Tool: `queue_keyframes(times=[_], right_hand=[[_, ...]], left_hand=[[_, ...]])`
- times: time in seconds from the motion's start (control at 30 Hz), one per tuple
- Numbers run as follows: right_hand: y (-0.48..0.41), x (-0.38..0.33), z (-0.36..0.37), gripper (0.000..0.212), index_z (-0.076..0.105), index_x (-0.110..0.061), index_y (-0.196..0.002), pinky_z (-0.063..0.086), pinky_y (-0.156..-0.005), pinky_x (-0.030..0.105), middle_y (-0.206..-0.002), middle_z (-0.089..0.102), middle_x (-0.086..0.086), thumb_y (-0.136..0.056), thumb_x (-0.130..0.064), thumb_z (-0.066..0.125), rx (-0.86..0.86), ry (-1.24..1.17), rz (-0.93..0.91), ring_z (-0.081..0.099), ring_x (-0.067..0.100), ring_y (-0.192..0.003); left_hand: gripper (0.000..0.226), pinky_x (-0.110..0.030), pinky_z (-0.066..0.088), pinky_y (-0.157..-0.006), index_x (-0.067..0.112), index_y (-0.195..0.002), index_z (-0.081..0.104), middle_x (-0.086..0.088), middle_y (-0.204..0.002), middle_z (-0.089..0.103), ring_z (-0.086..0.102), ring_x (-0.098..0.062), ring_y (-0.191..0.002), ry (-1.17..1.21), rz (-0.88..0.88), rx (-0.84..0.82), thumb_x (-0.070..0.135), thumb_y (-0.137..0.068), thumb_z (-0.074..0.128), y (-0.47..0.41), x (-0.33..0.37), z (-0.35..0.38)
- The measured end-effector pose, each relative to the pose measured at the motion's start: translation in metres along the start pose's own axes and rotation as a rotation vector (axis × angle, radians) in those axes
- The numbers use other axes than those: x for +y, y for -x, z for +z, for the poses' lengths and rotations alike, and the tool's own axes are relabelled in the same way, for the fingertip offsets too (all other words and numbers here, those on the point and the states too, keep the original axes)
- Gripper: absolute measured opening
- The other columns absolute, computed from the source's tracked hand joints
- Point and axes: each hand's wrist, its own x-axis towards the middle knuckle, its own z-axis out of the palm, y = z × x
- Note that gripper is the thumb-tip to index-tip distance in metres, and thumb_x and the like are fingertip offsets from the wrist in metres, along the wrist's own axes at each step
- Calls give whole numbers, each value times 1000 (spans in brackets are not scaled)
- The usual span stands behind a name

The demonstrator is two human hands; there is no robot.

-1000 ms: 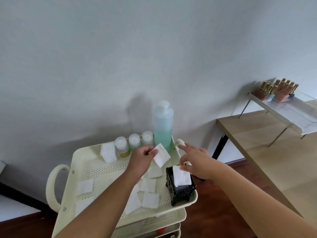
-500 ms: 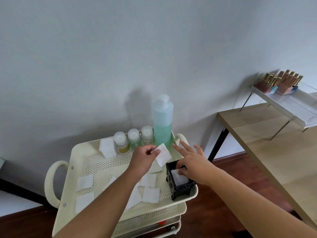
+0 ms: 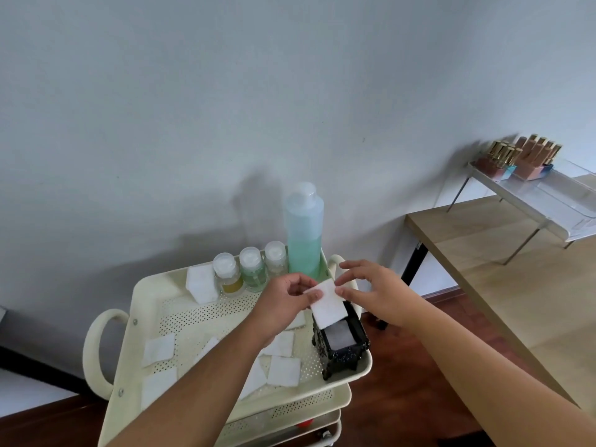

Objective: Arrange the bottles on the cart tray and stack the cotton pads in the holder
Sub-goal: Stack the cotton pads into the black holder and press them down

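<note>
A cream perforated cart tray holds a tall blue-green bottle and three small capped bottles along its back edge. A black ornate holder stands at the tray's right front corner with a white pad inside. My left hand pinches one white cotton pad just above the holder. My right hand touches the same pad's right edge with thumb and fingertips. Several loose pads lie on the tray, and one pad leans against the back left.
The cart has lower shelves and a looped handle on the left. A wooden table stands to the right, carrying a clear riser with lipstick-like tubes. A plain wall is behind the cart.
My right hand left the holder, where it dropped a pad, and rose to meet the pad in my left hand. My left hand carried that pad right, over the holder.
</note>
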Motion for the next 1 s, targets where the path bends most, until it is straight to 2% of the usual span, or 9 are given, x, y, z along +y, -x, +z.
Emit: queue_keyframes(times=[0.1,0.23,0.33,0.4,0.5,0.73,0.8,0.9,1.0], right_hand=[[2,3,6,10,65,-29,-78,30,-95,23,-138,48,-14,-81,-38,69,-37,-33,40,45,7,-126],[7,9,11,19,59,-25,-66,30,-96,24,-140,47,-13,-82,-31,69,-35,41,57,45,9,-126],[11,13,14,17,60,-24,-69,29,-102,26,-143,43,-13,-82,-32,67,-44,126,58,39,9,-130],[12,14,18,16,59,-24,-72,25,-111,35,-147,38,-11,-83,-34,66,-61,173,57,29,10,-138],[12,13,24,16,56,-27,-74,20,-115,42,-152,30,-8,-85,-37,63,-89,263,35,16,11,-143],[9,23,36,23,68,-21,-85,13,-113,41,-155,26,-5,-87,-41,56,-55,461,-54,9,11,-145],[9,24,37,25,67,-21,-87,13,-113,41,-154,26,-4,-87,-42,55,-49,500,-67,10,13,-145],[9,24,40,23,65,-22,-91,12,-114,43,-154,27,-3,-87,-42,55,-47,533,-82,10,14,-145],[10,23,40,21,58,-23,-100,12,-114,42,-153,27,-2,-86,-38,56,-24,537,-86,11,15,-144]], left_hand=[[10,-30,54,-76,20,-84,69,0,-81,72,66,-12,-77,-51,1,-50,19,-76,76,3,1,9],[14,-22,52,-69,22,-83,68,2,-80,68,60,-8,-70,-186,19,-64,16,-74,77,6,-3,18],[17,-13,48,-64,27,-81,66,4,-80,66,55,-1,-64,-324,75,-57,15,-74,75,9,-8,21],[19,-8,45,-62,29,-82,64,8,-76,62,51,4,-60,-409,125,-46,15,-74,74,10,-10,23],[19,-10,45,-63,28,-84,63,8,-74,62,53,-1,-63,-507,200,-62,14,-75,72,11,-11,25],[14,-13,43,-61,25,-82,63,14,-69,58,52,-3,-64,-657,297,-57,16,-74,70,10,-16,30],[14,-19,45,-66,23,-84,63,11,-77,59,51,-2,-68,-674,317,-40,17,-74,71,10,-17,29],[21,-26,47,-76,24,-93,63,8,-91,57,53,-7,-85,-707,326,-13,27,-75,72,10,-20,26],[36,-26,44,-84,30,-103,58,12,-102,52,49,-6,-97,-690,298,-28,39,-71,71,12,-22,21]])
